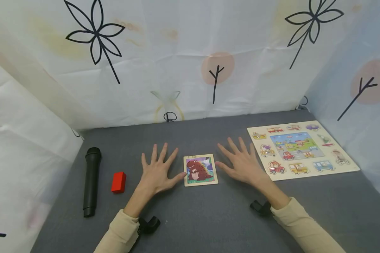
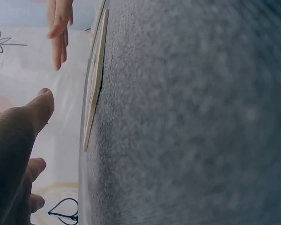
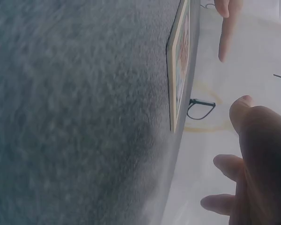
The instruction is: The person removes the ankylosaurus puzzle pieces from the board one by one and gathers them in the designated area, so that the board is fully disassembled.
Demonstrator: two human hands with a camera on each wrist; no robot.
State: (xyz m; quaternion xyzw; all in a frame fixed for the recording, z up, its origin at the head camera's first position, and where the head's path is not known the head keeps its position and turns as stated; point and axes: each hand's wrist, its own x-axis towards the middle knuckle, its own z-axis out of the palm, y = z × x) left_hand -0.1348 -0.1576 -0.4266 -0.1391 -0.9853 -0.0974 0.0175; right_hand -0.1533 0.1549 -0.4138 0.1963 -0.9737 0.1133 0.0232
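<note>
Dinosaur picture board (image 1: 200,170), flat on grey table (image 1: 206,218), between two spread hands (image 1: 158,174) (image 1: 244,166)

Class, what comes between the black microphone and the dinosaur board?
Between the black microphone and the dinosaur board, the head view shows a red block, then the left hand, spread out.

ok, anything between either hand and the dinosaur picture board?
Nothing visible. The left hand and right hand are spread either side of the dinosaur picture board, with open air between in the wrist views. The red block and microphone lie left of the left hand; the vehicle puzzle board is off right, outside both paths.
</note>
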